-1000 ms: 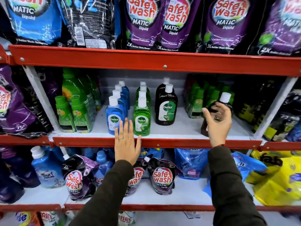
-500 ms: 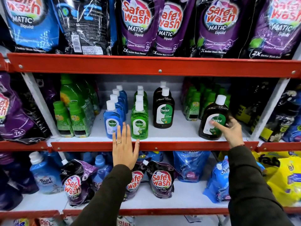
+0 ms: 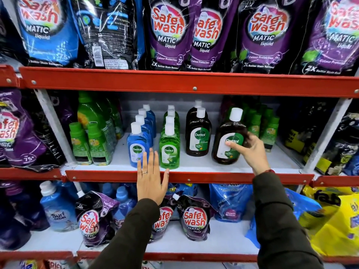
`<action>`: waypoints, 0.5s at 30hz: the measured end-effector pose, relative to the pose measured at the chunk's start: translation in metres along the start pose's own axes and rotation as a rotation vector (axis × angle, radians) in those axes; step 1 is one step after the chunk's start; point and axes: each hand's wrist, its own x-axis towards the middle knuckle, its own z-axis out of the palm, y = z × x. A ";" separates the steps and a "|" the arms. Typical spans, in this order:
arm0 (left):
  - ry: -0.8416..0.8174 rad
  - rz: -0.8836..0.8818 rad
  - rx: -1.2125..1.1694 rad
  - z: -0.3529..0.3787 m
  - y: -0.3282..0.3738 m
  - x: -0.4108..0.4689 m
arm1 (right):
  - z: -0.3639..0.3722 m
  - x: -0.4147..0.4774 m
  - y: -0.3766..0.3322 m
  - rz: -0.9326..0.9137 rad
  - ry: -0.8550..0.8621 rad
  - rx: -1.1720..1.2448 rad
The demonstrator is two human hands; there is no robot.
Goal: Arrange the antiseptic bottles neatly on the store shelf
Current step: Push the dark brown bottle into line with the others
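— Shop aisle, red-edged shelves [image 3: 194,176], detergent pouches [image 3: 169,32] reading "Safe wash MATIC liquid" stacked above and below. The antiseptic sits on the middle shelf.

— Which bottle is being handled?

— The brown bottle [image 3: 229,140] on the right, white cap, green-and-white "Dettol" label. The right hand [image 3: 250,150] is clamped round its right side, thumb across the label. It leans a little to the left, cap up, and I can't tell whether its base is on the shelf.

— And where should it go?

— I'd say behind or in front of the brown row [image 3: 198,134], which lies to its left, near but apart. So the move is leftward, and the right hand is the nearer one.

— The other hand?

— The left hand [image 3: 150,181] is flat and spread, fingers apart, pressed on the shelf's front edge, holding nothing. Just above it stand the blue row [image 3: 138,144] and green row [image 3: 169,148], both "Dettol", running front to back.
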 end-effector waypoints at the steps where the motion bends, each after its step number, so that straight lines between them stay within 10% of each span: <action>1: -0.001 0.001 -0.001 0.000 0.000 0.000 | 0.009 -0.001 -0.001 0.001 -0.023 0.003; 15: 0.016 0.010 -0.017 0.006 -0.004 0.000 | 0.073 -0.006 0.006 0.022 -0.157 -0.023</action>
